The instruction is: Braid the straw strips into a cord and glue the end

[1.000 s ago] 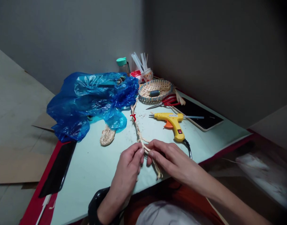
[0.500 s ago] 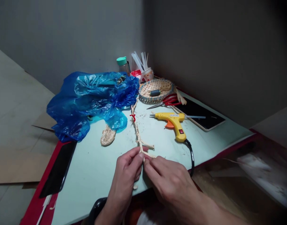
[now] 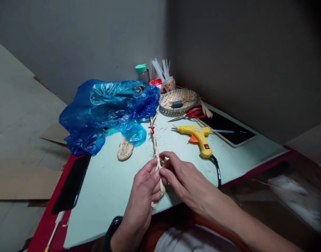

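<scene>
A pale braided cord [image 3: 155, 147], of what looks like straw or raffia, runs from near the blue bag toward me, with a red tie [image 3: 151, 130] around its far part. My left hand [image 3: 146, 183] pinches the near end of the braid between thumb and fingers. From the right, my right hand [image 3: 176, 175] has its thumb and fingertips closed on the strands at the same spot. Loose strand ends [image 3: 161, 189] hang down below the fingers. Part of the strands is hidden inside both hands.
A yellow glue gun [image 3: 199, 134] with a black cable lies to the right, red-handled scissors [image 3: 193, 113] behind it. Farther back sits a woven basket [image 3: 171, 109] holding a thread spool [image 3: 177, 104]. A blue plastic bag [image 3: 107, 112] and coiled braid [image 3: 125, 149] lie left.
My right hand has moved up and inward to the braid, its fingers now curled around the strands. The side strands that stuck out rightward now hang down. The view has shifted slightly.
</scene>
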A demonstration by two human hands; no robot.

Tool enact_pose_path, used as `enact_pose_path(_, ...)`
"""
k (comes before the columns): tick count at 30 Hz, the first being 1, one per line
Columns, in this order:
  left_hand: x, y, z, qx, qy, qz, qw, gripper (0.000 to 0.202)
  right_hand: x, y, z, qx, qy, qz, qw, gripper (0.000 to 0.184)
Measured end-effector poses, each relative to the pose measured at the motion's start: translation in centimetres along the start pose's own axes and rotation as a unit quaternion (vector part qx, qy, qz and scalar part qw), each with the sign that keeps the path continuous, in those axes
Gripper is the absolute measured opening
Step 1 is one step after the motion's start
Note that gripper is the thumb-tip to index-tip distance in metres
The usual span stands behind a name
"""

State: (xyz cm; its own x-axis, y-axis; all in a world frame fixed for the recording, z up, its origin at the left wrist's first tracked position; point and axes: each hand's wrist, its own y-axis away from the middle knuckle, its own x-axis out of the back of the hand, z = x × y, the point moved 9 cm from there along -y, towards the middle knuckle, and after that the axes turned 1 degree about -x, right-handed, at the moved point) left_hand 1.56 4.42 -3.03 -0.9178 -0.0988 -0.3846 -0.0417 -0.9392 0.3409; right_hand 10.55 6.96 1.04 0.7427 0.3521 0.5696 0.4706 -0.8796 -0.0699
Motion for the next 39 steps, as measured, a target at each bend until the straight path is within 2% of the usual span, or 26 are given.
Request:
enact_pose_path(3, -0.3, 0.0, 0.0, -0.011, 0.0, -0.001, 1.0, 0.038, -0.3, -0.2, 0.3, -0.012, 0.006, -0.004, 1.0, 0.024)
enact_pose_path(6, -0.6, -0.1, -0.3, -0.01, -0.024, -0.024, 0.999, 0.031, -0.2, -0.4, 0.9, -0.006, -0.01, -0.001, 1.0, 0.019)
enact_pose_path(9, -0.3, -0.1, -0.7, 0.002, -0.071, -0.033, 0.997, 0.025, -0.2, -0.7, 1.6, 0.001, -0.055, -0.024, 0.998, 0.013)
enact_pose_path(11, 0.5, 0.1, -0.4, -0.006, -0.151, -0.003, 0.989, 0.019, 0.0, -0.7, 1.9, -0.002, -0.069, -0.02, 0.997, 0.011)
enact_pose_path(13, 1.3, 0.7, 1.0, -0.051, -0.275, 0.048, 0.959, 0.017, 0.4, -0.5, 2.0, -0.001, -0.058, -0.002, 0.998, 0.012)
enact_pose_path(16, 0.8, 2.2, 3.7, -0.167, -0.433, 0.114, 0.878, 0.014, 0.4, -0.2, 1.8, -0.001, -0.034, 0.014, 0.999, 0.016)
enact_pose_path(19, -1.0, 4.4, 4.9, -0.311, -0.498, 0.156, 0.795, 0.009, 0.4, 0.1, 1.9, -0.015, -0.027, 0.031, 0.999, 0.016)
enact_pose_path(21, -2.6, 5.7, 4.2, -0.404, -0.525, 0.144, 0.735, 0.013, 0.4, 0.3, 2.0, -0.019, -0.038, 0.039, 0.998, 0.015)
enact_pose_path(23, -4.3, 6.8, 2.9, -0.491, -0.548, 0.106, 0.669, 0.022, 0.5, 0.3, 2.1, -0.016, -0.062, 0.037, 0.997, 0.014)
enact_pose_path(25, -5.5, 8.1, 1.8, -0.571, -0.58, 0.101, 0.572, 0.024, 0.4, 0.2, 2.2, -0.013, -0.087, 0.021, 0.996, 0.014)
enact_pose_path(27, -6.4, 8.4, 1.0, -0.601, -0.621, 0.093, 0.494, 0.023, 0.2, 0.1, 2.4, -0.01, -0.11, -0.003, 0.994, 0.013)
enact_pose_path(28, -6.7, 8.3, 0.7, -0.602, -0.639, 0.086, 0.471, 0.022, 0.1, 0.1, 2.4, -0.009, -0.118, -0.011, 0.993, 0.013)
enact_pose_path(29, -7.0, 8.2, 0.5, -0.598, -0.653, 0.072, 0.46, 0.023, 0.1, 0.0, 2.3, -0.006, -0.125, -0.017, 0.992, 0.012)
enact_pose_path(30, -7.2, 8.1, 0.5, -0.591, -0.661, 0.056, 0.459, 0.023, 0.0, 0.0, 2.3, -0.003, -0.129, -0.021, 0.991, 0.011)
enact_pose_path(31, -7.2, 7.9, 0.5, -0.577, -0.665, 0.04, 0.473, 0.023, 0.0, 0.0, 2.3, -0.003, -0.134, -0.022, 0.991, 0.01)
enact_pose_path(32, -7.1, 7.7, 0.6, -0.556, -0.663, 0.026, 0.501, 0.022, 0.0, 0.1, 2.2, -0.005, -0.14, -0.024, 0.99, 0.01)
enact_pose_path(34, -6.1, 7.4, 1.5, -0.509, -0.628, 0.019, 0.589, 0.02, -0.2, 0.1, 2.3, -0.013, -0.157, -0.031, 0.987, 0.009)
enact_pose_path(36, -4.2, 7.1, 3.1, -0.465, -0.567, 0.061, 0.677, 0.019, -0.2, 0.2, 2.3, -0.02, -0.17, -0.031, 0.985, 0.009)
enact_pose_path(37, -3.2, 6.8, 3.9, -0.441, -0.538, 0.09, 0.713, 0.018, -0.2, 0.2, 2.2, -0.02, -0.175, -0.031, 0.984, 0.009)
enact_pose_path(38, -2.2, 6.1, 4.5, -0.404, -0.52, 0.117, 0.743, 0.018, -0.1, 0.3, 2.1, -0.017, -0.177, -0.029, 0.984, 0.009)
enact_pose_path(39, -1.2, 4.9, 4.5, -0.335, -0.509, 0.126, 0.783, 0.018, 0.0, 0.3, 2.1, -0.014, -0.175, -0.025, 0.984, 0.009)
